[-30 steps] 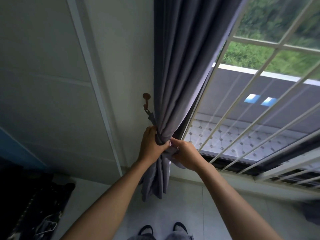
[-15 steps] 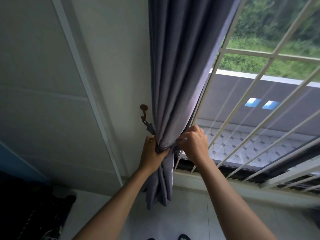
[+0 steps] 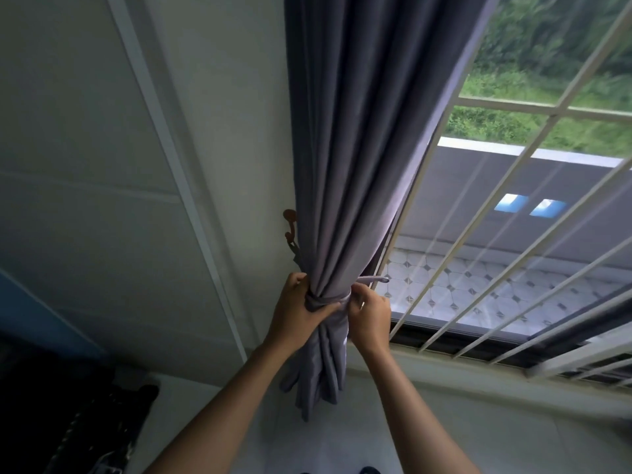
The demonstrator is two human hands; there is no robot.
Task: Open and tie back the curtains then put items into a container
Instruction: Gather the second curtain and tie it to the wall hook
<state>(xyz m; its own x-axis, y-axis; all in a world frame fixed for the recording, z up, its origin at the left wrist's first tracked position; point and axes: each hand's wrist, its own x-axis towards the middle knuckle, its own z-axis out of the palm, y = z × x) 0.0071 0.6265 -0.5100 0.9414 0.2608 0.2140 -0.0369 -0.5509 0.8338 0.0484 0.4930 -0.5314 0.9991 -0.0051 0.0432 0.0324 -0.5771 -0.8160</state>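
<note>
A grey curtain [image 3: 355,148] hangs gathered at the left edge of the window. A matching fabric tie-back [image 3: 337,298] is wrapped round the bunched cloth at waist height, and one loose end [image 3: 374,279] sticks out to the right. My left hand [image 3: 297,311] grips the bunch and the tie-back from the left. My right hand [image 3: 371,314] pinches the tie-back on the right side of the bunch. A brown wall hook [image 3: 290,224] sits just above my left hand, with the tie-back running down from it.
White window bars [image 3: 478,234] slant across the pane on the right, above a low sill [image 3: 478,388]. A white wall panel [image 3: 102,165] fills the left. Dark objects [image 3: 68,422] lie on the floor at the lower left.
My right hand has dropped from the upper right of the bunch to the tie-back. The tie-back now shows wrapped round the curtain, its end poking right. My left hand held its grip.
</note>
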